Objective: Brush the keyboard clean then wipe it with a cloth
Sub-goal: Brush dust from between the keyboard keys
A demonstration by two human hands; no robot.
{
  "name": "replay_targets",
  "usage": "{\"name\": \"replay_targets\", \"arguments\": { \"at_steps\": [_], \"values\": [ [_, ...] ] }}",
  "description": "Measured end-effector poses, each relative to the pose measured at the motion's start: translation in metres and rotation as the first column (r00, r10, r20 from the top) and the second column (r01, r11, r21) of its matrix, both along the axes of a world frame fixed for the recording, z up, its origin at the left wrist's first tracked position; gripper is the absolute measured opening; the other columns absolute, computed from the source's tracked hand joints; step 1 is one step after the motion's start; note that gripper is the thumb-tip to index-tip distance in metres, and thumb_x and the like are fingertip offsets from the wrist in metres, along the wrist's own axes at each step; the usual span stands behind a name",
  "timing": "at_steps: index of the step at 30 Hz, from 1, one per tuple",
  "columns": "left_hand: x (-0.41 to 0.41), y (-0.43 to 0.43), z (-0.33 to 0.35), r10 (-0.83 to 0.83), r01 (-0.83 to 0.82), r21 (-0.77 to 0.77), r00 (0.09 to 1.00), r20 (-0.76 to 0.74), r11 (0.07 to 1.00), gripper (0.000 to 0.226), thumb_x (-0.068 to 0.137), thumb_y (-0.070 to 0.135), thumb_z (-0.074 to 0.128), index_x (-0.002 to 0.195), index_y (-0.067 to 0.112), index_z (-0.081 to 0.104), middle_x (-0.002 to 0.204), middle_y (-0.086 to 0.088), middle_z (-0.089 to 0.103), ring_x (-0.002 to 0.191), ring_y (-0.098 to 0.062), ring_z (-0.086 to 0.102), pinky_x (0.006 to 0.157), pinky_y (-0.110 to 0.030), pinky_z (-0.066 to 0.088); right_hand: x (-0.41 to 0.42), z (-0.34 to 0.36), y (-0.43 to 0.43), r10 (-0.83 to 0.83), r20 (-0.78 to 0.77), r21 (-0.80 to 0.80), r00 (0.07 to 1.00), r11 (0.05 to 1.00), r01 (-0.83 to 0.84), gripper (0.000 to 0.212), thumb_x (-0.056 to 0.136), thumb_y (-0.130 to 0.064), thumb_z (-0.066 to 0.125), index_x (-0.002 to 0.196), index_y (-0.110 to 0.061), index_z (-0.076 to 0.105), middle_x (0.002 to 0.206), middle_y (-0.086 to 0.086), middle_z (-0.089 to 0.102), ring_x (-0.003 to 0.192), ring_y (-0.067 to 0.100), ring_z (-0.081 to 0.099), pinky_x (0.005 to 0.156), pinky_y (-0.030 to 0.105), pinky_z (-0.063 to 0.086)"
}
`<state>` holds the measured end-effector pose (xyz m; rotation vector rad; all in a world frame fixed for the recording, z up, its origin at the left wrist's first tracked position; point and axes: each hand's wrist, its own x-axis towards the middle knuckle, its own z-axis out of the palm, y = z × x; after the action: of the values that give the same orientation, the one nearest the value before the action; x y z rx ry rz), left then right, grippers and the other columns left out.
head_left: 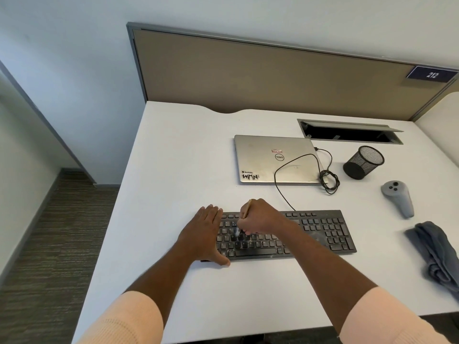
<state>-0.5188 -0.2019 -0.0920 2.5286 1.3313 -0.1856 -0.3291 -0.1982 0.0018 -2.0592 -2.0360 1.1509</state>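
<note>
Nearest the person, both forearms reach out from pale peach sleeves over the white desk (188, 157). The left hand (207, 234) lies flat with straight fingers close together, pressing on the left end of the black keyboard (323, 229), thumb along its front edge, apparently to steady it. Just to its right, the right hand (260, 217) has its fingers curled round a thin brush (245, 210), pinching the handle low down. The pale bristles touch the letter keys directly under the grip, and the handle end sticks up behind the knuckles.

Judging by this, the brushing is under way and only partly done. The bristles are at the left-middle letters, and the keys to the right of the grip show a faint pale haze that may be dust. The number pad lies well right of the grip.

The wiping does not seem to have begun: the grey cloth (434, 252) lies crumpled on the desk well to the right of the grip, apart from the keyboard.

Beyond the grip lie a grey controller (398, 198), a closed laptop (263, 160) with the keyboard's cable looped over it, and a tipped mesh pen cup (363, 162).
</note>
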Motion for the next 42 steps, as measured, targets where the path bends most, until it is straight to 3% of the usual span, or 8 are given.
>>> {"name": "replay_targets", "arguments": {
  "at_steps": [3,8,15,19,24,28,34,42],
  "values": [
    [0.0,0.001,0.0,-0.001,0.001,-0.014,1.0,0.001,1.0,0.145,0.059,0.092,0.058,0.158,0.003,-0.002,0.167,-0.014,0.002,0.154,-0.028,-0.003,0.125,-0.039,-0.003,0.002,0.002,0.003,-0.045,-0.06,0.034,0.997,0.998,0.047,0.012,0.078,-0.011,0.064,0.079,-0.013,0.076,0.071,0.0,0.073,0.061,0.007,0.065,0.051,0.019,0.049],
    [-0.001,0.001,0.001,0.013,-0.012,-0.029,1.0,0.027,1.0,0.145,0.059,0.09,0.061,0.158,0.005,-0.002,0.167,-0.013,0.001,0.154,-0.027,-0.004,0.124,-0.037,-0.002,0.002,-0.006,-0.002,0.07,-0.041,-0.049,0.997,0.996,-0.072,0.008,0.078,-0.012,0.071,0.08,-0.014,0.078,0.074,0.002,0.076,0.071,0.015,0.073,0.066,0.03,0.058],
    [-0.002,0.001,0.002,0.011,-0.01,-0.024,0.999,0.039,1.0,0.145,0.058,0.09,0.061,0.158,0.005,0.0,0.167,-0.012,0.004,0.154,-0.027,-0.001,0.125,-0.038,0.0,0.001,-0.003,0.002,0.008,-0.058,0.011,0.998,1.0,-0.007,0.013,0.078,-0.01,0.066,0.082,-0.014,0.077,0.074,-0.001,0.074,0.062,0.006,0.063,0.055,0.019,0.047],
    [-0.002,0.0,0.001,0.012,-0.011,-0.019,0.999,0.044,1.0,0.145,0.057,0.091,0.06,0.158,0.005,0.0,0.167,-0.012,0.004,0.154,-0.027,-0.001,0.125,-0.038,0.0,0.004,-0.004,0.002,0.03,-0.056,-0.089,0.998,0.995,-0.035,0.011,0.081,-0.01,0.065,0.081,-0.011,0.076,0.075,0.005,0.077,0.072,0.014,0.076,0.072,0.03,0.063],
    [-0.003,0.001,0.005,0.003,-0.002,-0.019,0.999,0.053,1.0,0.145,0.059,0.09,0.063,0.158,0.005,0.0,0.167,-0.012,0.002,0.154,-0.027,-0.003,0.123,-0.036,-0.003,0.002,-0.006,0.004,-0.167,-0.015,0.091,0.986,0.982,0.168,0.02,0.089,-0.022,0.063,0.083,-0.008,0.076,0.067,-0.001,0.074,0.058,0.006,0.071,0.056,0.02,0.057],
    [-0.011,0.001,0.01,-0.015,0.016,-0.028,0.998,0.056,0.999,0.145,0.061,0.087,0.066,0.158,0.005,-0.005,0.167,-0.011,-0.005,0.154,-0.024,-0.008,0.119,-0.032,-0.009,-0.008,-0.019,-0.003,-0.171,-0.064,0.042,0.983,0.984,0.174,0.028,0.092,-0.026,0.062,0.084,-0.004,0.077,0.07,0.004,0.076,0.063,0.011,0.074,0.072,0.033,0.064],
    [-0.023,-0.007,0.008,0.015,-0.014,-0.009,0.998,0.054,1.0,0.143,0.063,0.089,0.061,0.158,0.006,-0.006,0.167,-0.008,-0.007,0.153,-0.022,-0.011,0.117,-0.032,-0.015,-0.014,-0.017,0.0,-0.197,-0.157,0.028,0.968,0.979,0.203,0.023,0.094,-0.024,0.063,0.084,-0.009,0.077,0.075,0.006,0.077,0.071,0.018,0.076,0.074,0.038,0.064],
    [-0.024,-0.009,0.009,0.022,-0.021,-0.019,0.996,0.085,1.0,0.142,0.063,0.088,0.061,0.158,0.006,-0.006,0.167,-0.008,-0.006,0.153,-0.021,-0.01,0.117,-0.032,-0.014,-0.015,-0.009,-0.001,-0.005,-0.007,0.0,1.0,1.0,0.005,0.022,0.085,-0.02,0.06,0.079,-0.008,0.077,0.071,0.005,0.076,0.068,0.015,0.075,0.07,0.033,0.062]
  ]
}}
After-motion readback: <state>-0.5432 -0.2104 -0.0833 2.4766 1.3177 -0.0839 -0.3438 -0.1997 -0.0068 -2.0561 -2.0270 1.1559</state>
